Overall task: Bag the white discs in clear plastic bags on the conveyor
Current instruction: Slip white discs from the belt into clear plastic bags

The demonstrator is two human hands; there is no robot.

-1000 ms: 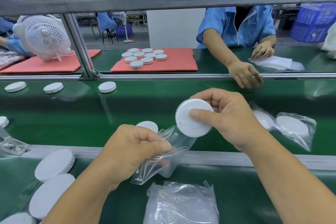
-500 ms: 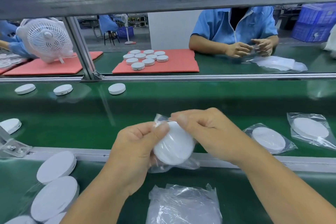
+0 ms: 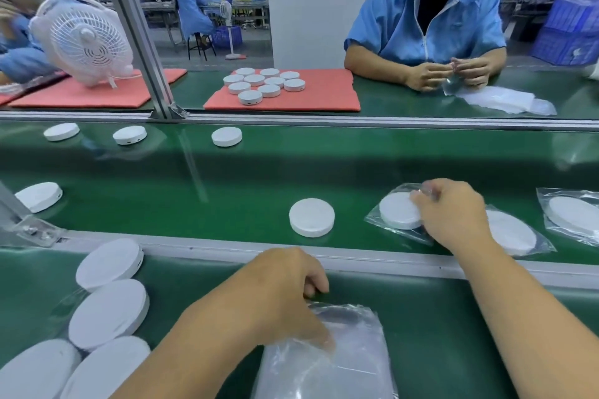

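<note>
My right hand (image 3: 453,214) rests on a bagged white disc (image 3: 397,210) lying on the green conveyor belt (image 3: 227,191), fingers pinching the bag's clear plastic at its top edge. My left hand (image 3: 288,295) is down on the stack of empty clear bags (image 3: 350,356) on the near green bench, fingers curled onto the top bag. A bare white disc (image 3: 311,217) lies on the belt between my hands. Two more bagged discs (image 3: 512,233) (image 3: 573,217) lie to the right.
Several bare discs (image 3: 108,311) are piled at the near left. More discs ride the belt at the far left (image 3: 227,136) and at its left edge (image 3: 39,196). A person in blue (image 3: 428,29) works opposite, beside a red mat (image 3: 291,97) with discs. A white fan (image 3: 86,39) stands back left.
The disc went fully into the bag. My right hand carried it right and set it on the belt. My left hand let go and dropped to the bag stack. Belt items shifted right.
</note>
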